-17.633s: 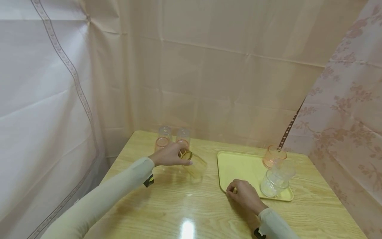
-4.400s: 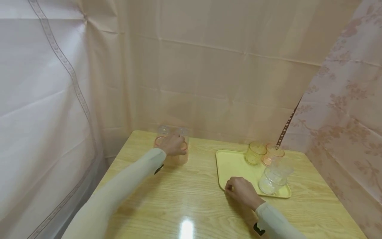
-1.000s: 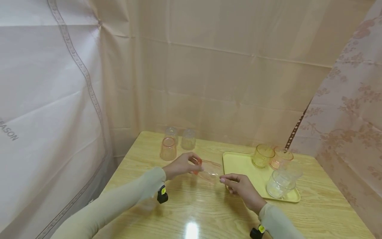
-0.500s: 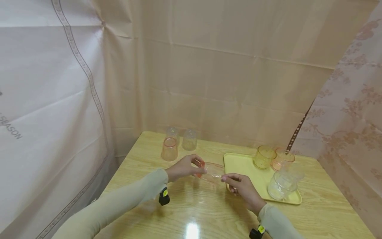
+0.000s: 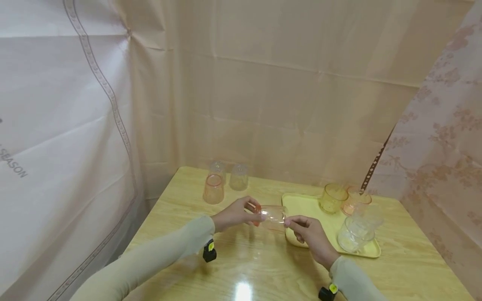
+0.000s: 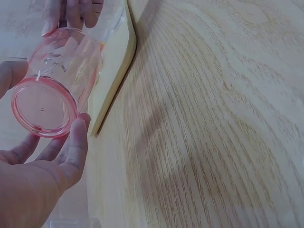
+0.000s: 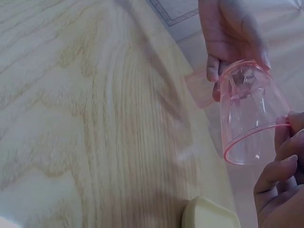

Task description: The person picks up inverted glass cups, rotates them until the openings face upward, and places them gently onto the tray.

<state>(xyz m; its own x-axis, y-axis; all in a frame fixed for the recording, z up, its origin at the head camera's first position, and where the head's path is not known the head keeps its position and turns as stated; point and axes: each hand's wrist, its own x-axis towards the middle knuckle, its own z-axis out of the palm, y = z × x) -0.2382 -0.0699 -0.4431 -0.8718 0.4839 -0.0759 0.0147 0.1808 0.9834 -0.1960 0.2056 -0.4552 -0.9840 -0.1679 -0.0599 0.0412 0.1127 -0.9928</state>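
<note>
A see-through pink tumbler [image 5: 273, 216] lies on its side in the air between both hands, over the tray's left edge. My left hand [image 5: 234, 215] grips it round the thick base, thumb on one side and fingers on the other. At the opposite end, my right hand [image 5: 311, 237] pinches the open rim between thumb and fingers, as the right wrist view shows. The base [image 6: 43, 107] faces the left wrist camera. A yellow tray [image 5: 301, 202] holds a yellow tumbler [image 5: 333, 198], a pink one [image 5: 357, 202] and overlapping clear glassware [image 5: 353, 236].
At the table's back left stand an upside-down pink tumbler [image 5: 213, 191] and two upside-down clear tumblers, one [image 5: 239, 179] beside it and one [image 5: 218, 168] behind. Hanging cloth [image 5: 263, 104] walls off the back and sides of the wooden table [image 5: 226, 267].
The yellow tumbler, earlier in my left hand, now stands on the tray. My left hand took one pink tumbler from the back left; my right hand left the tray's edge for its rim.
</note>
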